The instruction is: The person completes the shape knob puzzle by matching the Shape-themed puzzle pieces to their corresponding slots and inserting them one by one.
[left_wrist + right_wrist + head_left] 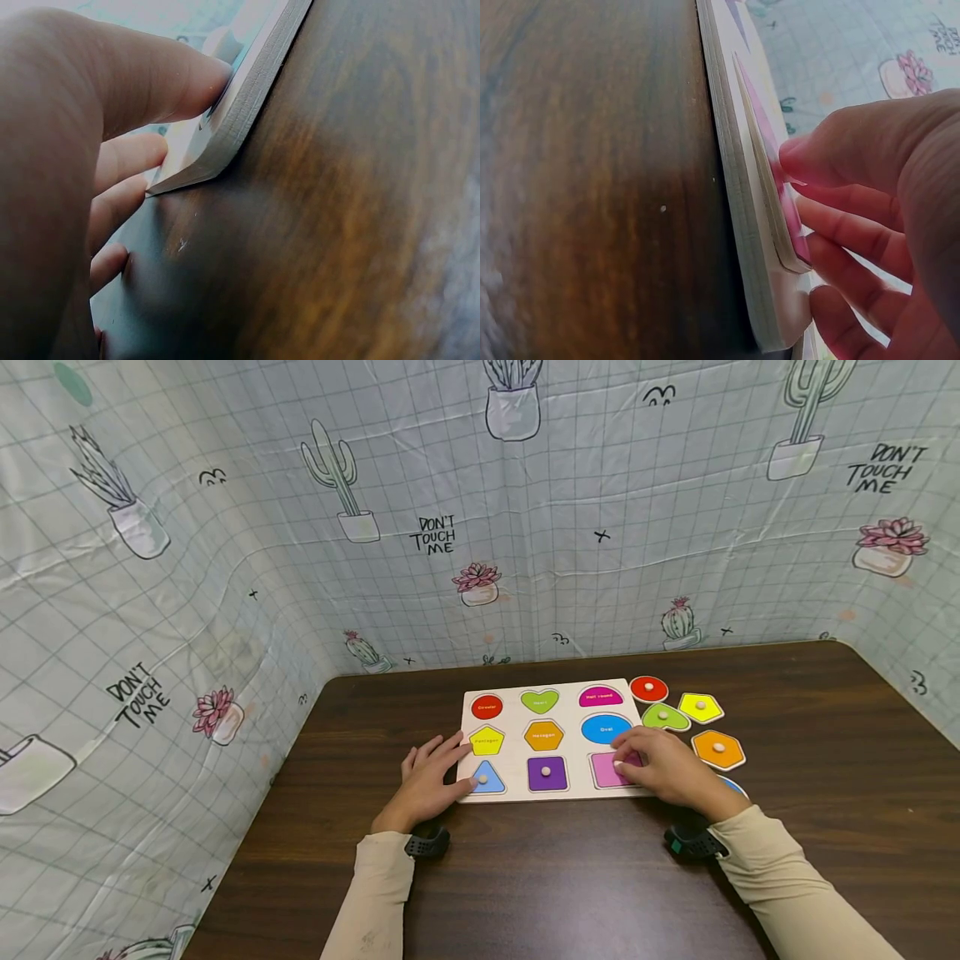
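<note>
A pale wooden puzzle board [573, 753] lies on the dark table with printed shapes in rows. My left hand [422, 783] rests at its left edge, fingers loosely extended, thumb by the knobbed blue triangle piece [491, 785]. With its thumb and fingertips, my right hand [670, 766] pinches the pink rectangle piece [603, 774] at the board's lower right. In the right wrist view the near edge of that pink piece [761, 135] stands slightly above the board surface; its knob is hidden there. A purple square piece [556, 782] with a knob sits in the bottom row's middle.
Loose knobbed pieces lie right of the board: a red circle [658, 692], a green heart [671, 722], a yellow pentagon [709, 706] and an orange hexagon [727, 758]. A blue piece [732, 785] is partly hidden by my right wrist. Printed fabric [570, 585] hangs behind the table.
</note>
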`<state>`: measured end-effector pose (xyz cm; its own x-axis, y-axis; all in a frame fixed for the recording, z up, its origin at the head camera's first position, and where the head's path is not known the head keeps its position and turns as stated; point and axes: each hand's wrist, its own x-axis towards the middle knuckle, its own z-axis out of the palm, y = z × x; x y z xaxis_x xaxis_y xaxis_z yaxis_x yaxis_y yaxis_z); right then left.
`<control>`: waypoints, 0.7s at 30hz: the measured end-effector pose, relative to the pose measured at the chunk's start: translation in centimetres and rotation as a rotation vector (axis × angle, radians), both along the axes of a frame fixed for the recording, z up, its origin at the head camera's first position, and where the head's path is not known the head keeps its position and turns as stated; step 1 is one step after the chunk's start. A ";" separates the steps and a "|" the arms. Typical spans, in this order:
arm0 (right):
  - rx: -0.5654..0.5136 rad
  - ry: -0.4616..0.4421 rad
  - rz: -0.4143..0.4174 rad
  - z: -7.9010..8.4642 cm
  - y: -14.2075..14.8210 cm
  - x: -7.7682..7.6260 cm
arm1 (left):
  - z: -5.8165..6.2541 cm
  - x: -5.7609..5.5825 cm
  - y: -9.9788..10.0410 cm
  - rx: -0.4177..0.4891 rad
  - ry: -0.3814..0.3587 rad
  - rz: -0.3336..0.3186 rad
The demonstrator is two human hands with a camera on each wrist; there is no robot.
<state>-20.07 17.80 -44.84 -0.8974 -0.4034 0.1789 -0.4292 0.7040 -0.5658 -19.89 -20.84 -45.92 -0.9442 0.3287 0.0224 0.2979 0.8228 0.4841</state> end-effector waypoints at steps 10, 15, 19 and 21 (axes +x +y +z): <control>-0.005 0.031 0.010 -0.2 -0.1 0.0 | 0.0 0.0 0.0 0.004 0.003 -0.006; -0.005 0.042 0.011 -0.2 -0.2 0.0 | -0.1 0.0 -0.1 0.004 -0.003 -0.005; -0.003 0.046 0.012 -0.2 -0.2 0.1 | -0.1 0.0 -0.1 0.007 0.001 -0.008; -0.001 0.045 0.010 -0.1 -0.2 0.1 | -0.2 0.0 -0.1 0.007 0.003 -0.009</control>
